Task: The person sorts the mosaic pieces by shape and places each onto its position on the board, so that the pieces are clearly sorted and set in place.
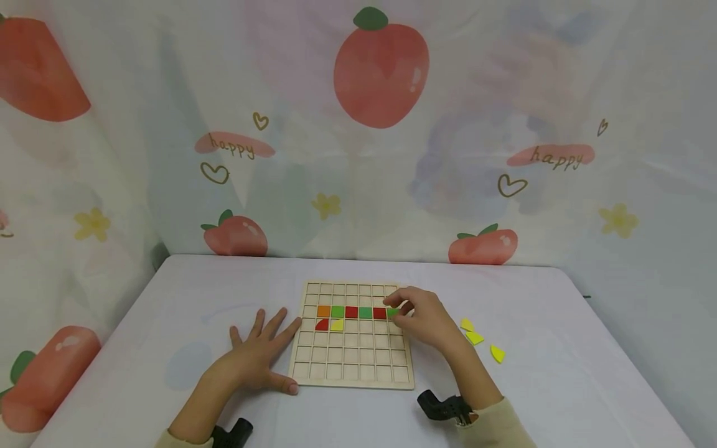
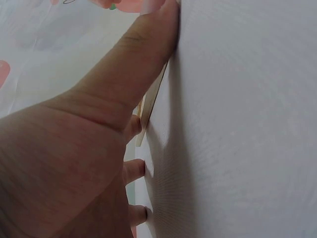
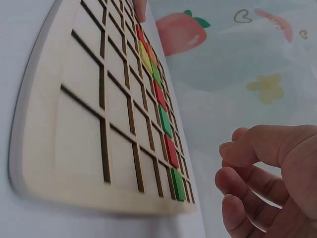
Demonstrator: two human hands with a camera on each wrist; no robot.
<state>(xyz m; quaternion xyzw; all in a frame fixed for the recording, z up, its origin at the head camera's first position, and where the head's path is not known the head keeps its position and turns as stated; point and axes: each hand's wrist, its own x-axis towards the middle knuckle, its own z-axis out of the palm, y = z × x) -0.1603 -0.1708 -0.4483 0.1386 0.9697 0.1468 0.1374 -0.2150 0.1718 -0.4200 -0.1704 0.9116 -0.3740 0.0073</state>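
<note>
A wooden grid board [image 1: 353, 374] lies flat on the white table. One row holds square tiles in orange [image 1: 323, 311], green and red, ending in a green tile [image 3: 178, 185] by the right border. In the row below sit a red piece [image 1: 322, 325] with a rounded side and a yellow piece [image 1: 337, 325]. My left hand [image 1: 252, 358] rests spread on the table, index fingertip and thumb at the board's left side. Over the board's right edge hovers my right hand [image 1: 427, 318], its fingers loosely bent, with nothing visible between thumb and fingers [image 3: 235, 181].
Three loose yellow pieces lie right of the board: one upper piece [image 1: 467, 325], one just below it [image 1: 475, 338], and a quarter-round one [image 1: 497, 353] farther right. A printed cloth backdrop [image 1: 358, 186] hangs behind the table. Black wrist cameras [image 1: 445, 406] sit by both sleeves.
</note>
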